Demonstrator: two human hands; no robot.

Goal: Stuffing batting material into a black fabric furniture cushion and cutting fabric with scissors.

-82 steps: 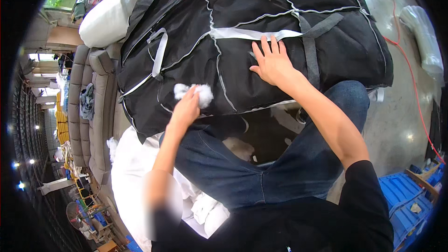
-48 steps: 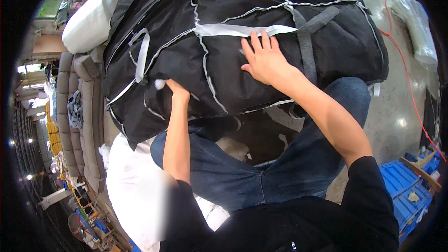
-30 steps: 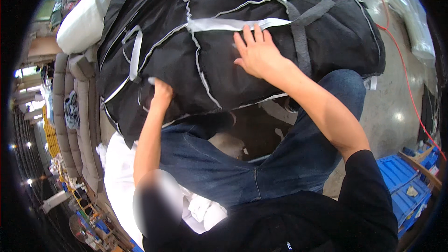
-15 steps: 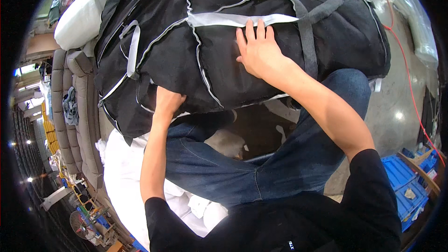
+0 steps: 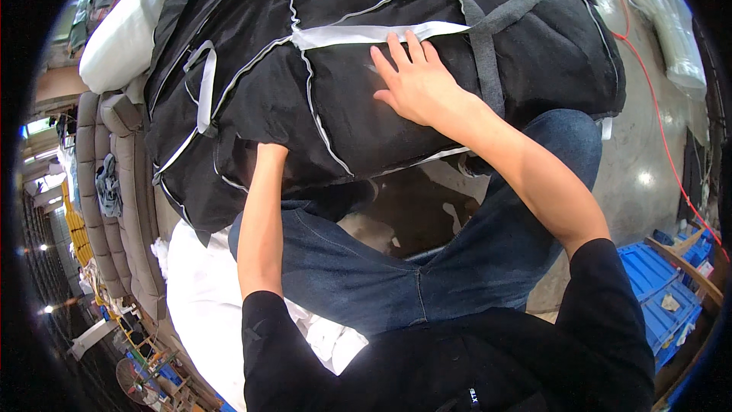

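A large black fabric cushion cover point(image 5: 381, 111), bulging and seamed with white piping, spreads before me over my knees. My left hand point(image 5: 271, 152) is pushed into an opening on its near left side; the fabric hides the fingers, and only the wrist and forearm show. My right hand point(image 5: 418, 85) rests flat on the top, fingers spread, its fingertips at a white strip point(image 5: 343, 35) sewn across the cover. Right of that hand, a grey strip point(image 5: 485, 61) runs down the fabric. A loose white strap loop point(image 5: 206, 95) stands at the left.
White stuffed material point(image 5: 198, 297) lies by my left leg. A white roll point(image 5: 122, 34) and a grey tufted sofa point(image 5: 126, 206) are at the left. On the right are a red cord point(image 5: 656, 88), a clear plastic-wrapped roll point(image 5: 671, 34) and blue crates point(image 5: 656, 290).
My left hand has gone deeper into the cover, so its fingers and thumb no longer show. My right hand stays spread on the fabric. The whole view has shifted slightly.
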